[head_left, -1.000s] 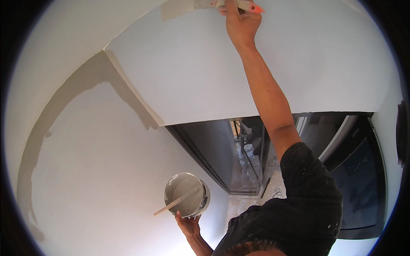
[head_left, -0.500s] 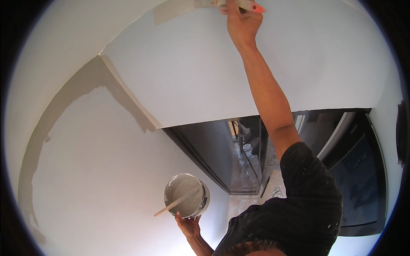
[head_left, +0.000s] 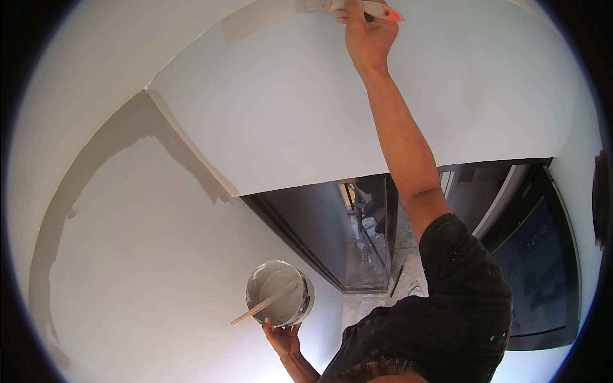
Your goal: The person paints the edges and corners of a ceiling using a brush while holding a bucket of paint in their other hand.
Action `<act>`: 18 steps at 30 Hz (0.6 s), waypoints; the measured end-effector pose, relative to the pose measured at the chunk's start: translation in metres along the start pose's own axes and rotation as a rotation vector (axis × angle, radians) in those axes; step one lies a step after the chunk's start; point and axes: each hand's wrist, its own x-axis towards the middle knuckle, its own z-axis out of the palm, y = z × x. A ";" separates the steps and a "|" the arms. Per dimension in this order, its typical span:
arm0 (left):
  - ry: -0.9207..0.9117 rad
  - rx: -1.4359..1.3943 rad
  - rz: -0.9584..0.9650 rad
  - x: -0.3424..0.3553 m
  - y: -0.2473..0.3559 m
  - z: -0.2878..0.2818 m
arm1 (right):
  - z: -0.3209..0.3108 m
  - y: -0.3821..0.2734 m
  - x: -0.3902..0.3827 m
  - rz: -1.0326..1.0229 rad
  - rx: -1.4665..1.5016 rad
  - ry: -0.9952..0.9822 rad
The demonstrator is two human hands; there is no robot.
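Rightward along the wall (head_left: 287, 96) the brush (head_left: 375, 8) had moved, lengthening the strip (head_left: 255, 20); it pointed left, long axis running with the strip; the right hand (head_left: 370, 43), nearer, clasped it; the left hand (head_left: 284, 339) supported the bucket (head_left: 258, 281), well below.

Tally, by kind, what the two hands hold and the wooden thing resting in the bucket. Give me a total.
Paintbrush: 1, in the right hand
Bucket: 1, in the left hand
Wooden stick: 1, leaning in the bucket
Total: 3
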 end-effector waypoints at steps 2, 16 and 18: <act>0.008 0.001 -0.001 -0.001 0.001 0.003 | -0.003 0.002 -0.001 0.001 0.011 0.003; -0.011 0.032 -0.008 -0.002 0.004 0.002 | -0.015 -0.006 0.006 -0.004 -0.017 0.047; -0.018 0.027 -0.014 -0.002 0.003 0.001 | -0.019 -0.012 0.007 -0.009 -0.057 0.044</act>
